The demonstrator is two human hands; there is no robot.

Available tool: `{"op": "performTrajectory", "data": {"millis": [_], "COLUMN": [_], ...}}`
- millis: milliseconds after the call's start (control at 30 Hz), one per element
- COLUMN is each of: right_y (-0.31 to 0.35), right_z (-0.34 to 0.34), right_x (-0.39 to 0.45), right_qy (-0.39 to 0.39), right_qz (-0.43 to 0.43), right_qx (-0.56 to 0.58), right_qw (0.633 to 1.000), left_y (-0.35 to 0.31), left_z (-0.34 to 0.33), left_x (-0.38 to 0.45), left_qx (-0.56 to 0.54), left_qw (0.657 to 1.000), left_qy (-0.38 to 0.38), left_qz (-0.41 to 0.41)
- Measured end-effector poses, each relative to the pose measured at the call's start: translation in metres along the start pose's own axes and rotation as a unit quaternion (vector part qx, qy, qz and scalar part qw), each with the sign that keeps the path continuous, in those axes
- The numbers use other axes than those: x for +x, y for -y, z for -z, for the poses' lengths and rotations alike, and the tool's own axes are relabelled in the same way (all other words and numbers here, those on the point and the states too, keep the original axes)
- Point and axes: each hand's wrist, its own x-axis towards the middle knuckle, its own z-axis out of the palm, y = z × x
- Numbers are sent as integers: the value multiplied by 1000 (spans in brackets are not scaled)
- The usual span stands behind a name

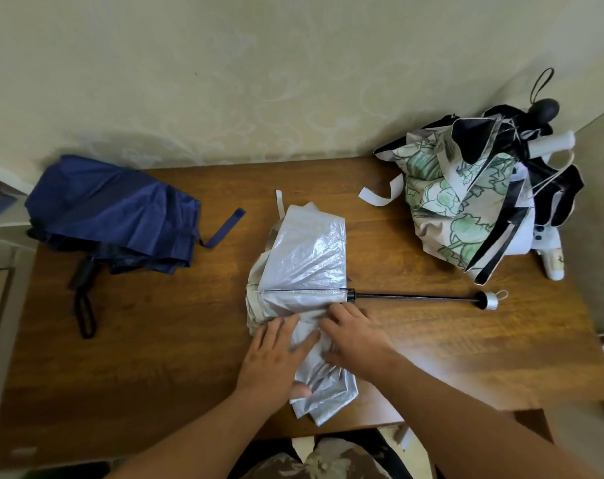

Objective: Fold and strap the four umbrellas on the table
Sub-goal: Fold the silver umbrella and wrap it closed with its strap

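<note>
A silver umbrella (309, 257) lies loose in the middle of the wooden table (155, 340), its black shaft (414, 298) stretched to the right and ending in a silver handle (487, 300). My left hand (276, 354) presses flat on the near fabric, thumb tucked at a fold. My right hand (357, 335) lies flat on the fabric beside it, fingers spread. A navy umbrella (114, 212) lies unstrapped at the far left. At the far right, a green floral umbrella (456, 198) and a black-and-white one (549, 188) lie piled together.
A patterned wall runs close behind the table. The navy umbrella's strap (224, 228) and wrist loop (84, 312) trail on the wood. A white strap (380, 195) sticks out from the right pile. The table's near edge (362, 428) lies just below the silver fabric.
</note>
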Motion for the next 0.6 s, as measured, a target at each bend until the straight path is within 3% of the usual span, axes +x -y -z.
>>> {"op": "performTrajectory", "data": {"millis": [367, 600], "right_y": [9, 31], "right_z": [-1, 18], "right_x": [-19, 14], "right_qy": [42, 62], "right_qz": [-72, -118], "right_qx": [-50, -47], "right_qw": [995, 990], "left_y": [10, 47], "left_z": [4, 39], "left_x": [9, 44], "left_qx": [-4, 40], "left_qw": [1000, 999], "left_qy": [21, 28], "left_qz": [10, 16]}}
